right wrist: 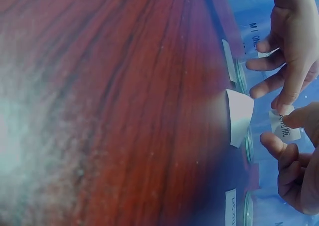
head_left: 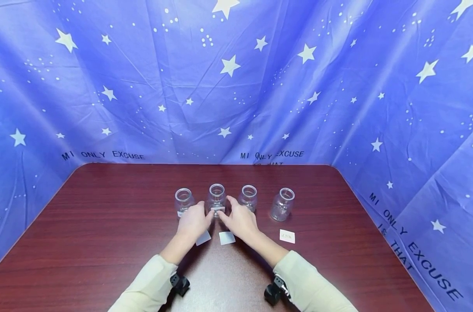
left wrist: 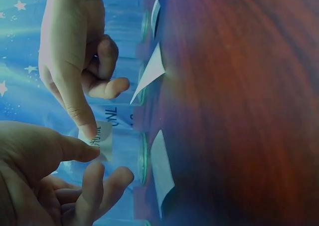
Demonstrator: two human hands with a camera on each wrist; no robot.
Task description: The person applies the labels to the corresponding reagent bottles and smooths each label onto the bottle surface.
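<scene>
Clear glass jars stand in a row. At the second jar from the left (head_left: pixel 217 196), both hands meet on a small white label (head_left: pixel 218 209) with writing, against its front. My left hand (head_left: pixel 193 222) presses the label with one straight digit; its other fingers bend loosely. From the other side my right hand (head_left: pixel 241 220) touches the label the same way, tip close to tip. In the left wrist view, the label (left wrist: pixel 105 148) is partly covered by these tips. The leftmost jar (head_left: pixel 183 198) also shows a bit of white label, mostly behind my left hand.
The third jar (head_left: pixel 248 197) stands partly behind my right hand, and the rightmost jar (head_left: pixel 283 205) farther right. Paper slips lie in front: one slip (head_left: pixel 203 238), a second slip (head_left: pixel 227 238), and a written slip (head_left: pixel 287 236). Starry blue cloth (head_left: pixel 228 108) surrounds the brown table (head_left: pixel 104 225).
</scene>
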